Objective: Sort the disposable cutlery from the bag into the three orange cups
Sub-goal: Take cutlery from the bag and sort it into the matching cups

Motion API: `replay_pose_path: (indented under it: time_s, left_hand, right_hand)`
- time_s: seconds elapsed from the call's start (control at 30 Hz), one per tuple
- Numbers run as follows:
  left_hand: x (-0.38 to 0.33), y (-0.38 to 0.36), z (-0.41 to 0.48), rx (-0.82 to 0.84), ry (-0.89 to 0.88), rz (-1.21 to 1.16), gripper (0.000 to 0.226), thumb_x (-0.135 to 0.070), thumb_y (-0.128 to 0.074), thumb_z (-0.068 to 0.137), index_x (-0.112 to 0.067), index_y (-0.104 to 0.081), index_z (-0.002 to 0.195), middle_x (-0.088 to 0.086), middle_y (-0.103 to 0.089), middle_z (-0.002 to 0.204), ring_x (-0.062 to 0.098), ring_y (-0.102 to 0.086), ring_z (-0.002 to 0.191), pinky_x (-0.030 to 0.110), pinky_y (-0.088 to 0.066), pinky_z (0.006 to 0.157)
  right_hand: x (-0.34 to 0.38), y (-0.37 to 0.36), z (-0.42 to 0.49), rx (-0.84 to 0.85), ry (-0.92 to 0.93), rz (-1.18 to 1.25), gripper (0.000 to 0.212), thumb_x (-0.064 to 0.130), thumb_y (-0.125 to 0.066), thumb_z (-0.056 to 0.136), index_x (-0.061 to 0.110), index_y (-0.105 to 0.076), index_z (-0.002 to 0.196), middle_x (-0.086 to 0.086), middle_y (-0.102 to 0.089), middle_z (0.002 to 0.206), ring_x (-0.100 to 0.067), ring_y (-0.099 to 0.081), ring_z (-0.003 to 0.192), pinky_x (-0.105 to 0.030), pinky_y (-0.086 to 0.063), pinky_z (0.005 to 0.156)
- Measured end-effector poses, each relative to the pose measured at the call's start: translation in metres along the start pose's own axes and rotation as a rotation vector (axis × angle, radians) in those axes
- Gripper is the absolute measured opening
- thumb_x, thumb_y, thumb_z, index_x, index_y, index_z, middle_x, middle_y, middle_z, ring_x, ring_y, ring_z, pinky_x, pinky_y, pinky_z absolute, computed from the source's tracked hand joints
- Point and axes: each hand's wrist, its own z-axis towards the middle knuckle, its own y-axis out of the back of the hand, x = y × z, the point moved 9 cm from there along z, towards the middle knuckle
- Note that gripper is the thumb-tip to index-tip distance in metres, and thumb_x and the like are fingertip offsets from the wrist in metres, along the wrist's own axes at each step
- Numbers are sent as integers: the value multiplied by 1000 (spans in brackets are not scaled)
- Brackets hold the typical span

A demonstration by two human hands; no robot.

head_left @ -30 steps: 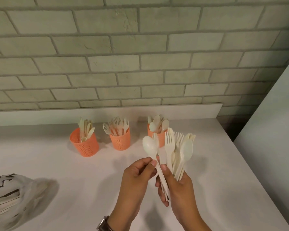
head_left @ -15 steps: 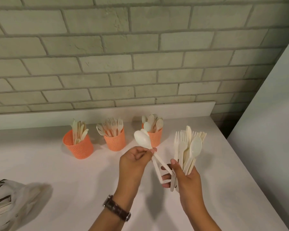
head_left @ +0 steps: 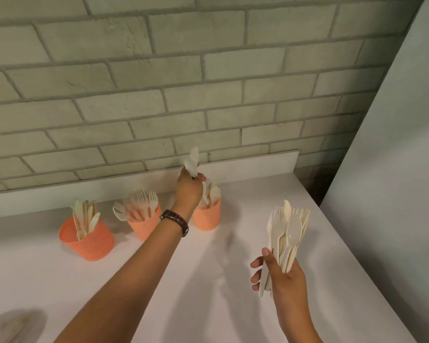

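Above the spoon cup (head_left: 206,217) my left hand (head_left: 188,191) pinches one spoon (head_left: 193,160), next to drop in handle-first; right of it, my right hand (head_left: 282,276) grips the unsorted bundle (head_left: 286,231).

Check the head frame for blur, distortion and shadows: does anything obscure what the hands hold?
Head view: the spoon in the left hand is motion-smeared above the rightmost cup; the cutlery bundle in the right hand is sharp. Head view: brick wall courses bow from the wide lens, soft arm shadows cross the counter, no glare.
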Motion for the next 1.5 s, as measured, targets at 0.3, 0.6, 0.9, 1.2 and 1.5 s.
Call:
replay_pose_path:
  time_s: [0.3,0.6,0.9,1.2,1.5]
  left_hand:
    - [15,-37,0,50,-28,45,29,3,-41,87,-15,-53,106,-5,-52,91,18,-50,92,31,-41,90]
    - [-11,9,-33,-100,-231,64,64,8,-53,81,-8,-34,140,2,-46,138,15,-39,129,-11,-18,88]
    - [-4,29,-140,142,-59,-130,36,-25,-77,71,-28,-58,102,-11,-68,79,-1,-56,61,8,-44,62]
    - [33,60,-169,92,139,-142,39,-35,-80,65,-25,-60,97,-4,-73,73,5,-61,70,8,-44,64]
    - [46,94,-176,64,175,-180,15,-27,-79,68,-16,-76,77,10,-71,67,15,-57,54,26,-49,57]
  right_hand:
    - [-13,0,11,-5,-47,19,8,13,-57,90,7,-58,95,-12,-65,58,-22,-53,37,-31,-48,38]
    - [0,-22,6,127,-62,26,14,14,-58,89,1,-58,85,-12,-61,60,-24,-49,39,-30,-42,39]
    - [1,-57,-17,302,-150,108,11,15,-62,87,6,-59,81,-10,-49,56,-16,-33,37,-22,-29,39]
    - [-3,-94,-40,395,-50,-44,14,18,-65,83,5,-60,84,-15,-50,54,-21,-37,37,-26,-36,40]
    - [-3,-142,-60,573,59,-287,15,2,-66,82,13,-59,89,3,-65,49,-11,-60,41,-17,-45,38]
